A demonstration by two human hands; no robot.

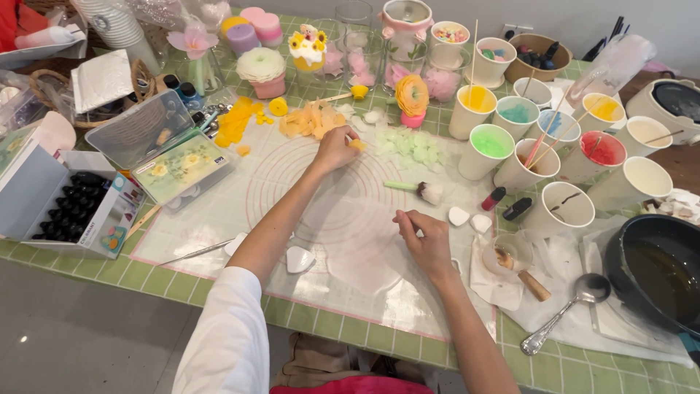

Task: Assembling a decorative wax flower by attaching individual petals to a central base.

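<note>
On the translucent silicone mat with pink concentric rings (240,197), your left hand (335,148) reaches far forward, its fingers pinched closed on a small orange wax petal (357,144). That petal sits just beside the heap of pale orange petals (310,120) and close to the scatter of pale green petals (408,146). Your right hand (425,239) rests nearer your body, above the mat's middle, fingers curled loosely inward; whether it grips anything you cannot tell from this angle. Between your two hands lies a small brush with a green handle and white bristles (415,190), touched by neither. Two white heart-shaped pieces (468,218) lie just right of your right hand, and another white heart piece (300,258) sits beside your left forearm. Beyond the petals stands an orange wax flower on a pink base (412,100). To your right, white paper cups of coloured wax (492,146) cluster together, several with wooden sticks in them. Further right, a metal spoon (565,312) lies on white paper next to a dark pot of liquid (656,270). At your left, an open clear plastic box (164,149) sits on the green checked tablecloth (583,368).
</note>
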